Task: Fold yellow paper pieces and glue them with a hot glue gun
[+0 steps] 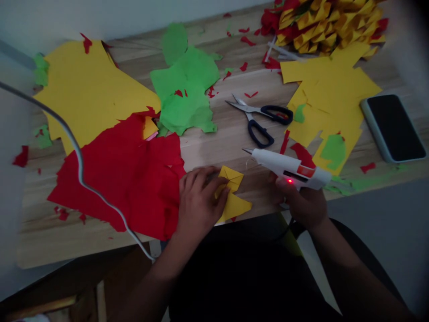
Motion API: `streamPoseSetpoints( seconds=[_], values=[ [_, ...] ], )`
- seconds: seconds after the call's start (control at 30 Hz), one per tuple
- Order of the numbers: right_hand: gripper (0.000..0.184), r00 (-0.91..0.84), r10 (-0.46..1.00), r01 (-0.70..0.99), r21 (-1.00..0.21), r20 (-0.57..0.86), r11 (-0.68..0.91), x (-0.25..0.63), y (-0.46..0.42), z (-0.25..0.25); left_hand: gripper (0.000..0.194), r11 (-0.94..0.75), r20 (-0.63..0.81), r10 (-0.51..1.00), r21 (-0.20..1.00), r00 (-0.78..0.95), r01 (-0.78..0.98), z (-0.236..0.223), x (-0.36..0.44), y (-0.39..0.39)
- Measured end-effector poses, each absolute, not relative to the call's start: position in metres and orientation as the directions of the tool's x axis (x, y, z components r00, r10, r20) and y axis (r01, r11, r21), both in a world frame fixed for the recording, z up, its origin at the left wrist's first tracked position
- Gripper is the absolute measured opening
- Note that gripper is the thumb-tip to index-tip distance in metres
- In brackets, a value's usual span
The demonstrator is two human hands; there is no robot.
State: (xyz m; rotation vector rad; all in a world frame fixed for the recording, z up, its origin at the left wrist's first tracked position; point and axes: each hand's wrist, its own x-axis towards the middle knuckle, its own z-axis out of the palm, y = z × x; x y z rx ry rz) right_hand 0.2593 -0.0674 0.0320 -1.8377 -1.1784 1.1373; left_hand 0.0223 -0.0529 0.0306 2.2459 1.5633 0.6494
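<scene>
My left grip (200, 199) is pinching a small yellow paper (235, 176), already creased; my right grip (306, 206) is clasping a glue gun (278, 162). Beyond it, folded pieces (330, 27) are sitting clustered; left of my left grip, larger sheets (90, 98) are lying unfolded.

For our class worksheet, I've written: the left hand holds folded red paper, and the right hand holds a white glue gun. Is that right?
The colour is wrong: the head view shows that the folded paper in the left hand is yellow, not red. The right hand does hold a white glue gun.
</scene>
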Motion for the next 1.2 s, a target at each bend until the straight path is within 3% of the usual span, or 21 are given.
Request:
streamPoseSetpoints(
  seconds=[0.3, 0.47, 0.63, 0.9, 1.2],
  values=[
    [0.036, 0.181, 0.931, 0.412, -0.835, -0.317, -0.364, 0.2619, -0.066, 0.0343, 0.012, -0.358, 0.205, 0.934, 0.504, 0.294, 0.786, 0.0284, 0.0217, -0.0516],
    [0.04, 0.204, 0.936, 0.375, -0.86, -0.287, -0.345, 0.2563, -0.0642, 0.0369, 0.027, -0.358, 0.208, 0.934, 0.498, 0.292, 0.79, 0.0268, 0.0218, -0.0513],
    [0.039, 0.206, 0.936, 0.383, -0.856, -0.286, -0.346, 0.256, -0.0643, 0.0371, 0.011, -0.362, 0.209, 0.932, 0.507, 0.296, 0.782, 0.0273, 0.0212, -0.0516],
    [0.039, 0.198, 0.937, 0.394, -0.851, -0.289, -0.346, 0.2583, -0.0655, 0.0338, 0.013, -0.344, 0.196, 0.939, 0.515, 0.284, 0.785, 0.0261, 0.0215, -0.0507],
    [0.034, 0.226, 0.928, 0.349, -0.864, -0.298, -0.362, 0.2551, -0.0651, 0.0358, 0.034, -0.349, 0.192, 0.937, 0.499, 0.291, 0.793, 0.0267, 0.0214, -0.0507]
  ],
)
